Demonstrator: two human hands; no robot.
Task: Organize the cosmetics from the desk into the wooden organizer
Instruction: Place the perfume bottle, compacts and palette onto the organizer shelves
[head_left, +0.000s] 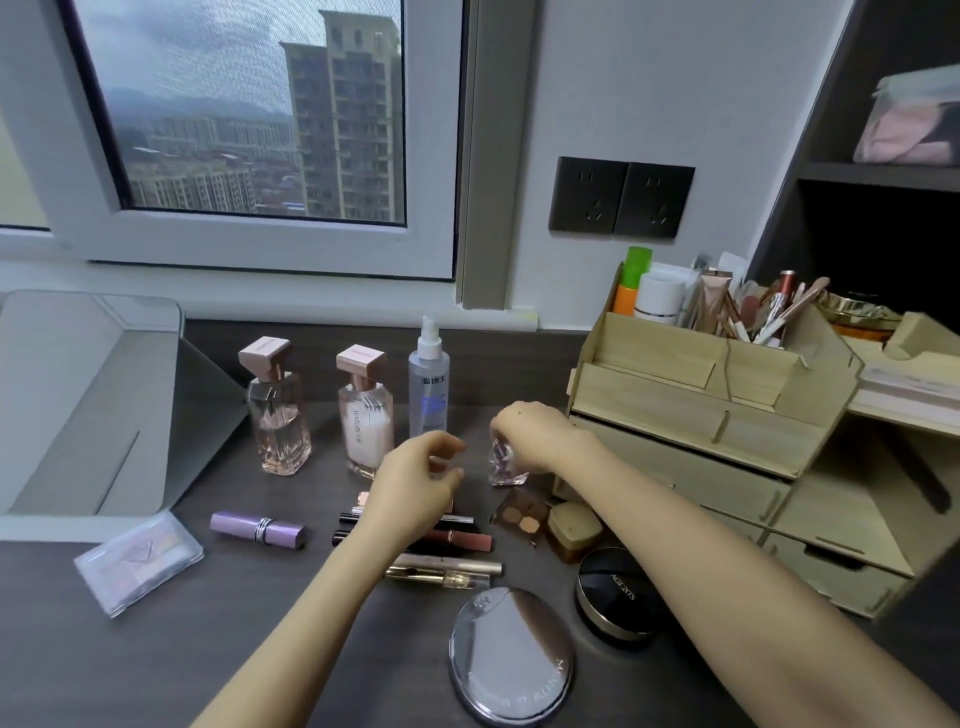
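The wooden organizer (691, 415) stands at the right of the dark desk, its top slots full of tubes and brushes. My right hand (535, 431) is closed from above on a small clear perfume bottle (506, 465) that rests on the desk just left of the organizer. My left hand (415, 483) hovers with curled fingers, holding nothing, over a row of lipsticks and slim tubes (457, 543). Behind stand two pink-capped perfume bottles (278, 410) (363, 415) and a clear spray bottle (428, 384).
A purple lipstick (257, 529) and a clear flat case (137, 564) lie at left. An eyeshadow palette (522, 517), an amber jar (571, 530), a black compact (615, 597) and a silver oval compact (511, 654) lie in front. A mirror (88, 405) leans at far left.
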